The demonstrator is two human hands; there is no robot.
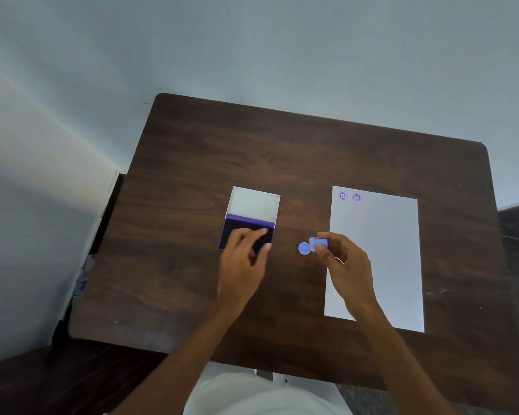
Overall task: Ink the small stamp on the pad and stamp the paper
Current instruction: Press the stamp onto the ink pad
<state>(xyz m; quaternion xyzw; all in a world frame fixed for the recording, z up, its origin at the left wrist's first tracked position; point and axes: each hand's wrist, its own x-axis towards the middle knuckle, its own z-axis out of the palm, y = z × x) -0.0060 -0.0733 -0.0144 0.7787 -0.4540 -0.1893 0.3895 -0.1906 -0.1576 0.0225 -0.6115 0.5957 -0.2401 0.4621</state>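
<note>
Nearest us, our right hand (340, 259) pinches the small blue stamp (313, 245) by its handle, held sideways above the table (192, 151) between the ink pad (246, 232) and the paper (381, 250), its round face turned toward the pad. Our left hand (243, 259) rests with loosely spread fingers on the pad's dark surface, steadying it, lid open behind. With two prints (350, 196) already at the paper's top, we judge this the inking step; next we turn the face down and press it squarely onto the pad.

no readable text, two round purple stamp marks (350, 196) on paper (381, 250), illegible
</note>
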